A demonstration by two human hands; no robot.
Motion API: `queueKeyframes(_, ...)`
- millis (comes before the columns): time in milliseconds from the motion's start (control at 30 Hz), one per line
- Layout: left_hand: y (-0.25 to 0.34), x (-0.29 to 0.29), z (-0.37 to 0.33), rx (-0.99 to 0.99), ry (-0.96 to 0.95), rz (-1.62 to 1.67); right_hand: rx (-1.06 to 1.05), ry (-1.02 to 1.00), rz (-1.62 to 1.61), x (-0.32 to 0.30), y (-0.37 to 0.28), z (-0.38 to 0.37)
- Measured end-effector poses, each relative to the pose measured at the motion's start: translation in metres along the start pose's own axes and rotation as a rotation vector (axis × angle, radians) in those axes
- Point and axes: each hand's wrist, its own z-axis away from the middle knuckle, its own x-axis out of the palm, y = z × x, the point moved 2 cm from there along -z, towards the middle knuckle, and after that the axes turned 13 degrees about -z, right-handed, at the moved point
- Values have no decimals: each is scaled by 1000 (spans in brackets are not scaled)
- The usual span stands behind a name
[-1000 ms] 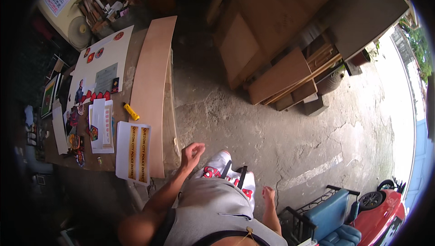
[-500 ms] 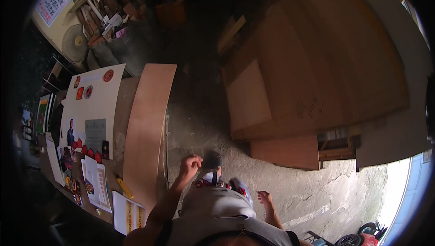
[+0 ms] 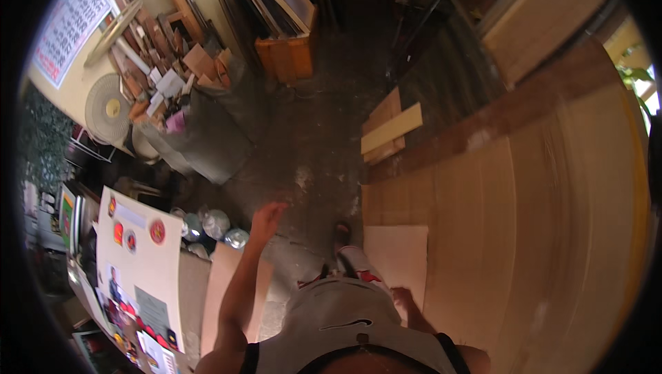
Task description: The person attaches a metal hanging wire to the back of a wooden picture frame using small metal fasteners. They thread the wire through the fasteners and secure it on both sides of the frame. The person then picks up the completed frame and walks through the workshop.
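Observation:
My left hand (image 3: 267,221) is held out over the floor, past the end of a pinkish-brown board (image 3: 219,291), with its fingers apart and nothing in them. Low at my right side, my right hand (image 3: 401,297) hangs beside a pale square sheet (image 3: 396,257); it is dark and blurred, so its fingers do not show clearly. That sheet lies against large tan wooden panels (image 3: 496,236). To my left stands a table with a cream board (image 3: 138,250) bearing round and shield-shaped emblems.
Ahead, a dark floor (image 3: 310,146) runs between the wood scraps in a grey sack (image 3: 214,133) and a small pile of planks (image 3: 393,129). An orange wooden box (image 3: 286,57) holds upright boards. Clear rounded bottles (image 3: 215,224) stand behind the table; a fan (image 3: 109,106) is at left.
I have walked forward, so the table and pinkish board have slid down and back. My left hand has swung forward; the tan panels now lie close on my right.

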Motion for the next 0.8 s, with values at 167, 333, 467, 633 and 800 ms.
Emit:
queueKeyframes(167,-101,39,-39,-410,-127,-79,-350,-47,-113,96,-331,-113)
queueKeyframes(333,-186,105,-84,-807,-607,-171,-672,-196,83,201,-623,-202)
queueKeyframes(467,-221,119,-262,-793,-753,5,-578,-215,22,244,-752,-283)
queueKeyframes(633,-177,101,-633,-562,-417,-240,-555,-178,18,243,-856,-317)
queueKeyframes(800,-106,125,-1017,-216,-224,317,-609,23,96,256,-989,-388)
